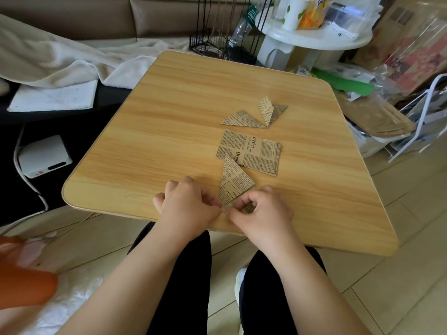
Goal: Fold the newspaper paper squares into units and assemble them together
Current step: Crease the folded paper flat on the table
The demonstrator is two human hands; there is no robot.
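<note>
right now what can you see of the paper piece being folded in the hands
The piece being folded is tan paper with newspaper-style print: black text columns and a boxed panel. It is creased into a narrow triangular shape whose point aims away from the person and overlaps the near edge of the flat paper squares. It lies on the wooden table near the front edge. The left hand and right hand both pinch its near end, hiding that part.

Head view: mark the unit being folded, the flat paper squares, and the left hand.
unit being folded (235,181), head view, upper printed face
flat paper squares (251,151), head view, top sheet middle
left hand (187,201), head view, back of hand
</note>
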